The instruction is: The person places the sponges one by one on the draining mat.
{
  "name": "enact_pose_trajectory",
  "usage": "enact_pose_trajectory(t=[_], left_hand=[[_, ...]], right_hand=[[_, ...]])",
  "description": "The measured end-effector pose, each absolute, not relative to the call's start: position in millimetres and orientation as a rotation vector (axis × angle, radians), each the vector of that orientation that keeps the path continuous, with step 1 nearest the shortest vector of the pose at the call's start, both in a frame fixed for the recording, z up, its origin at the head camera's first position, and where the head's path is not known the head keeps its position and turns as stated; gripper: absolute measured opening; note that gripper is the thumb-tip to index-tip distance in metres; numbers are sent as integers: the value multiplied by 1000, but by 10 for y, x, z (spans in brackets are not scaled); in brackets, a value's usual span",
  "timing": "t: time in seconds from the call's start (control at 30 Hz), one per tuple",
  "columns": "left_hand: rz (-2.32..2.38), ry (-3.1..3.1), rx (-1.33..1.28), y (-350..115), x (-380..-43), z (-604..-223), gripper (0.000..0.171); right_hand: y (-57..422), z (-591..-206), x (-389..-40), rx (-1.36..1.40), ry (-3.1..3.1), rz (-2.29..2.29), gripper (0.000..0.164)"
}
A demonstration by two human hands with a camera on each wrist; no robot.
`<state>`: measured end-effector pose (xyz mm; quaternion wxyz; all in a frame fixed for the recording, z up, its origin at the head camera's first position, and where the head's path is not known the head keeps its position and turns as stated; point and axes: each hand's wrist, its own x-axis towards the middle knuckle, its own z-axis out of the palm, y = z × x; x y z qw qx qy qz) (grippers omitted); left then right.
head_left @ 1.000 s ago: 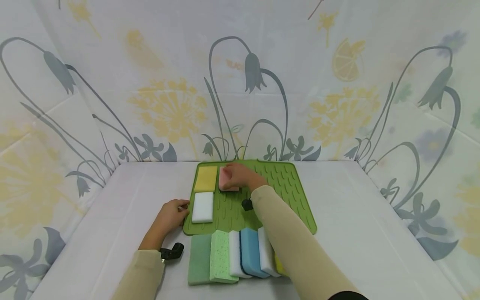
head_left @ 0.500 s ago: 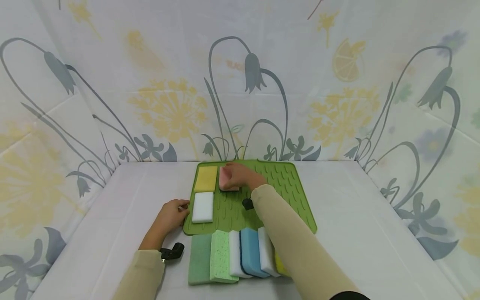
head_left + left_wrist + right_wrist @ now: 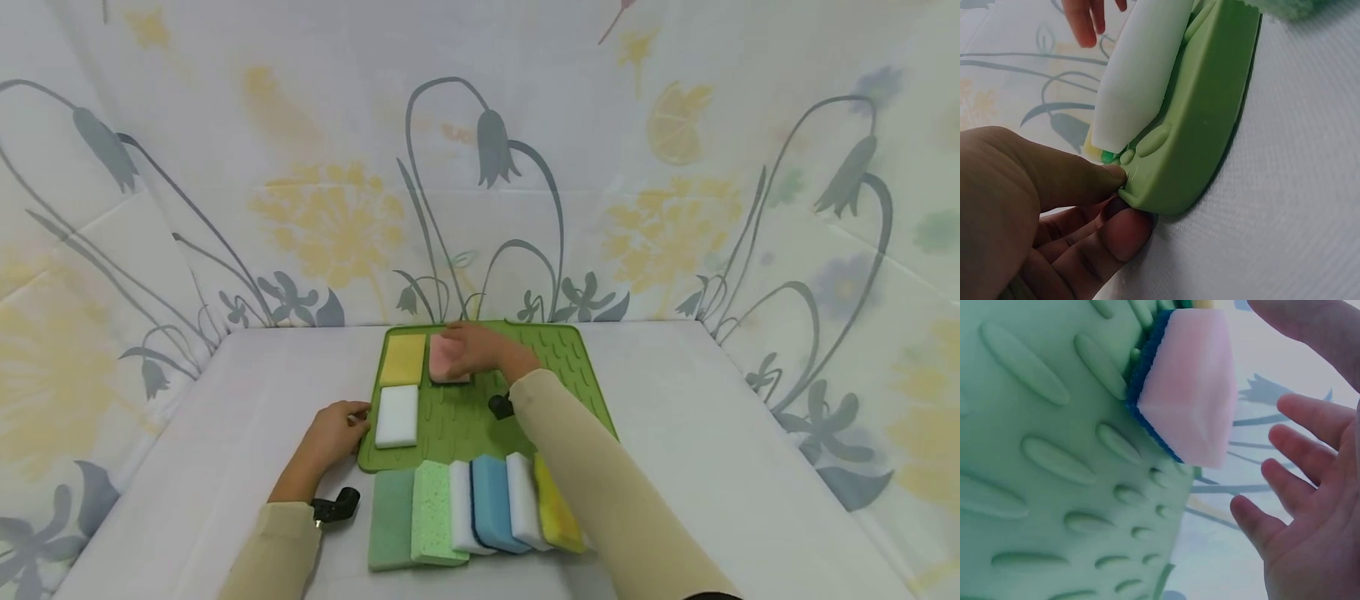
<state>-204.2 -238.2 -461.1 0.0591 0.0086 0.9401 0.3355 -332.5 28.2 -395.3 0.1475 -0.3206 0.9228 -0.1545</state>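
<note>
A green ribbed mat (image 3: 558, 375) lies on the white table. On its far left part sit a yellow sponge (image 3: 402, 359), a white sponge (image 3: 397, 415) and a pink sponge (image 3: 442, 367). My right hand (image 3: 467, 350) is over the pink sponge. In the right wrist view its fingers (image 3: 1297, 481) are spread and straight, just apart from the pink sponge (image 3: 1188, 387), which has a blue scouring layer. My left hand (image 3: 333, 429) pinches the mat's front left rim (image 3: 1210, 112) between thumb and forefinger (image 3: 1119, 231), beside the white sponge (image 3: 1141, 75).
In front of the mat stands a row of several sponges: dark green (image 3: 390, 517), light green (image 3: 435, 512), white (image 3: 461, 504), blue (image 3: 489, 500), white (image 3: 522, 500) and yellow (image 3: 555, 517). Flower-printed cloth walls (image 3: 675, 167) close in the table at the back and both sides.
My right forearm has shifted and uncovered the yellow sponge in the front row. The right hand stays over the pink sponge, and the left hand keeps its hold on the mat.
</note>
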Motion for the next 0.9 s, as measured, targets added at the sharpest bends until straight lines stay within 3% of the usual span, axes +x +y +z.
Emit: enact_pose_trajectory(t=[0.4,0.9], left_hand=[[1031,2841,34,-2383,-2037,-4622,42],[1028,2846,43,-2386,-2042,-4628,41]], right_hand=[[505,-3771,-3093,-878,2607,-402,77],[763,-3657,-2827,-915,2630,-440,81]])
